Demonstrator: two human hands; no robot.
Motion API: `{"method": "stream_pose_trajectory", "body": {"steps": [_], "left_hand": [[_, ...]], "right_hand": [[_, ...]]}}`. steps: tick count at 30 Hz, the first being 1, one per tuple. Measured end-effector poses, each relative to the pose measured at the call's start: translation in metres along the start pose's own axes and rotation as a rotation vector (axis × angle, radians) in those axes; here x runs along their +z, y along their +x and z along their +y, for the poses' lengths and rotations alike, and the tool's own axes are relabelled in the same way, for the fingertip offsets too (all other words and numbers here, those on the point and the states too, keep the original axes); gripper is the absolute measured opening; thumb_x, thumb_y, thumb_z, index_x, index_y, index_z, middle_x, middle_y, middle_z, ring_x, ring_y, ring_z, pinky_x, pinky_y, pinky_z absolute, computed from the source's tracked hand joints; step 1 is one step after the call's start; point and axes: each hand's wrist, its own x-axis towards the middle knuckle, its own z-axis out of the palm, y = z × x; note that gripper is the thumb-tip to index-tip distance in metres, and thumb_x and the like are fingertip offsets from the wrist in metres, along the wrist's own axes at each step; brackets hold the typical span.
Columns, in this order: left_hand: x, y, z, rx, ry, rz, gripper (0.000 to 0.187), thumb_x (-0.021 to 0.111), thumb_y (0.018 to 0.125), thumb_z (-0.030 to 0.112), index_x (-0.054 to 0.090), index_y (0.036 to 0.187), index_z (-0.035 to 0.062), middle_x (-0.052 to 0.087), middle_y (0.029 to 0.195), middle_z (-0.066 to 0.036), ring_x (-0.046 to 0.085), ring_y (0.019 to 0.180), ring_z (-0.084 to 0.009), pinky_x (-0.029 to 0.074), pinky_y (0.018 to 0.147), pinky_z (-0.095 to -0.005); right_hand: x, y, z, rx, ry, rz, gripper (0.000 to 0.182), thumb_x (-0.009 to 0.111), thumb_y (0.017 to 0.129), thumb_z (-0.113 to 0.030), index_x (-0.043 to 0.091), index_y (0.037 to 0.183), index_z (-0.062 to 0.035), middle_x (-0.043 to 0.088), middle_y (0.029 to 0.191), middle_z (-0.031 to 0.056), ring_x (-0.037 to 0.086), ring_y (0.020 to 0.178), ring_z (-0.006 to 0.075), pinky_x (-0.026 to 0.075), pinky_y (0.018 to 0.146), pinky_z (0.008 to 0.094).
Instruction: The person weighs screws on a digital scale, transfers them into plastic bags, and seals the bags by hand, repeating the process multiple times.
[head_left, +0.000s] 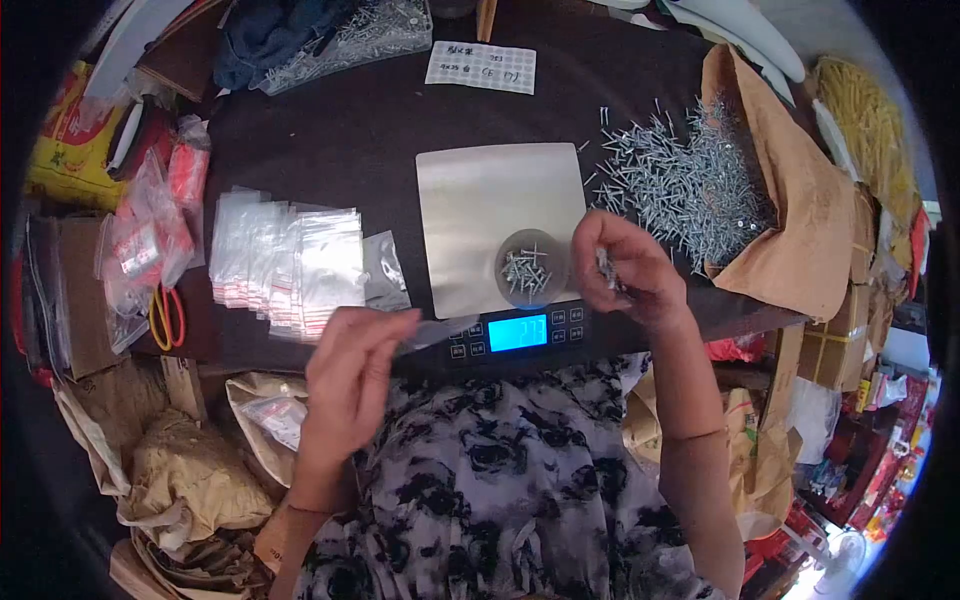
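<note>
My right hand [625, 270] is closed on several small screws just right of a small clear cup [530, 268] that holds screws. The cup stands on the steel plate [480, 200] of a digital scale with a lit blue display [517, 332]. My left hand [350, 375] pinches a small clear zip bag [437, 330] at the table's near edge, left of the display. A big loose pile of silver screws [690, 180] lies to the right on brown paper.
Stacks of empty clear zip bags [285, 260] lie left of the scale. Orange-handled scissors [165, 315] and packed bags sit at far left. A paper note [480, 67] lies at the back. Brown paper bags [190, 480] stand below the table.
</note>
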Motion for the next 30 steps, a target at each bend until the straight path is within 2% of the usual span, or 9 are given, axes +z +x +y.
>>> {"method": "stream_pose_trajectory", "body": {"steps": [3, 6, 9, 12, 17, 19, 22, 27, 30], "left_hand": [[0.009, 0.000, 0.011, -0.020, -0.070, -0.101, 0.021, 0.057, 0.085, -0.006, 0.065, 0.104, -0.0010, 0.061, 0.087, -0.012, 0.059, 0.076, -0.0226, 0.048, 0.070, -0.0310], [0.017, -0.004, 0.010, 0.016, -0.140, -0.192, 0.019, 0.059, 0.084, -0.004, 0.067, 0.100, 0.0020, 0.061, 0.085, -0.011, 0.057, 0.075, -0.0240, 0.047, 0.071, -0.0334], [0.021, -0.005, 0.012, 0.158, -0.177, -0.280, 0.015, 0.072, 0.077, 0.005, 0.068, 0.091, 0.0049, 0.057, 0.073, -0.006, 0.052, 0.065, -0.0216, 0.043, 0.073, -0.0358], [0.025, -0.008, 0.011, 0.192, -0.264, -0.303, 0.021, 0.078, 0.071, 0.012, 0.068, 0.088, 0.0050, 0.054, 0.066, -0.003, 0.050, 0.060, -0.0197, 0.042, 0.074, -0.0360], [0.022, -0.007, 0.009, 0.184, -0.270, -0.287, 0.023, 0.080, 0.070, 0.015, 0.069, 0.087, 0.0046, 0.054, 0.065, -0.003, 0.049, 0.059, -0.0185, 0.042, 0.075, -0.0353], [0.019, -0.007, 0.009, 0.182, -0.262, -0.303, 0.024, 0.080, 0.070, 0.015, 0.069, 0.089, 0.0041, 0.055, 0.066, -0.003, 0.050, 0.060, -0.0184, 0.042, 0.075, -0.0352], [0.027, -0.005, 0.010, 0.230, -0.297, -0.298, 0.027, 0.079, 0.070, 0.014, 0.070, 0.093, 0.0036, 0.056, 0.068, -0.003, 0.051, 0.061, -0.0193, 0.042, 0.072, -0.0350], [0.039, -0.004, 0.020, 0.179, -0.405, -0.352, 0.024, 0.076, 0.072, 0.009, 0.069, 0.094, 0.0032, 0.056, 0.072, -0.005, 0.052, 0.063, -0.0219, 0.042, 0.068, -0.0365], [0.040, -0.004, 0.019, 0.215, -0.556, -0.420, 0.017, 0.074, 0.073, 0.006, 0.066, 0.089, 0.0040, 0.055, 0.075, -0.006, 0.053, 0.066, -0.0242, 0.042, 0.067, -0.0373]], "right_hand": [[0.027, -0.005, 0.011, 0.167, -0.146, 0.237, 0.018, 0.059, 0.091, -0.017, 0.055, 0.097, -0.0003, 0.054, 0.074, -0.0001, 0.054, 0.067, 0.0070, 0.044, 0.055, 0.0251], [0.046, 0.004, 0.035, -0.185, -0.847, 0.112, 0.015, 0.060, 0.091, -0.014, 0.057, 0.100, -0.0025, 0.054, 0.073, 0.0016, 0.055, 0.066, 0.0076, 0.044, 0.055, 0.0254], [0.065, 0.002, 0.027, 0.051, -0.868, -0.043, 0.013, 0.062, 0.090, -0.013, 0.060, 0.098, -0.0037, 0.058, 0.075, 0.0057, 0.058, 0.067, 0.0137, 0.047, 0.058, 0.0298], [0.063, 0.000, 0.034, -0.123, -0.950, -0.088, 0.009, 0.064, 0.086, -0.010, 0.062, 0.092, -0.0033, 0.060, 0.078, 0.0098, 0.060, 0.068, 0.0202, 0.048, 0.060, 0.0323], [0.021, -0.019, 0.005, -0.140, -1.483, 0.698, 0.009, 0.063, 0.085, -0.009, 0.063, 0.092, -0.0025, 0.061, 0.082, 0.0123, 0.062, 0.071, 0.0272, 0.049, 0.063, 0.0347], [0.009, -0.021, -0.009, -0.309, -1.791, 0.953, 0.019, 0.064, 0.084, -0.010, 0.062, 0.101, -0.0037, 0.062, 0.097, 0.0136, 0.061, 0.090, 0.0290, 0.048, 0.077, 0.0375], [0.006, -0.026, -0.011, -0.413, -2.039, 1.023, 0.021, 0.065, 0.083, -0.011, 0.061, 0.103, -0.0047, 0.061, 0.101, 0.0135, 0.058, 0.099, 0.0312, 0.044, 0.086, 0.0413], [0.056, -0.031, 0.010, -0.084, -0.961, -0.009, 0.015, 0.064, 0.086, -0.015, 0.060, 0.095, -0.0033, 0.060, 0.092, 0.0110, 0.058, 0.088, 0.0285, 0.046, 0.078, 0.0388], [0.067, -0.026, 0.037, -0.163, -0.805, -0.137, 0.013, 0.063, 0.088, -0.016, 0.060, 0.086, -0.0033, 0.058, 0.081, 0.0103, 0.057, 0.074, 0.0270, 0.045, 0.065, 0.0366]]}}
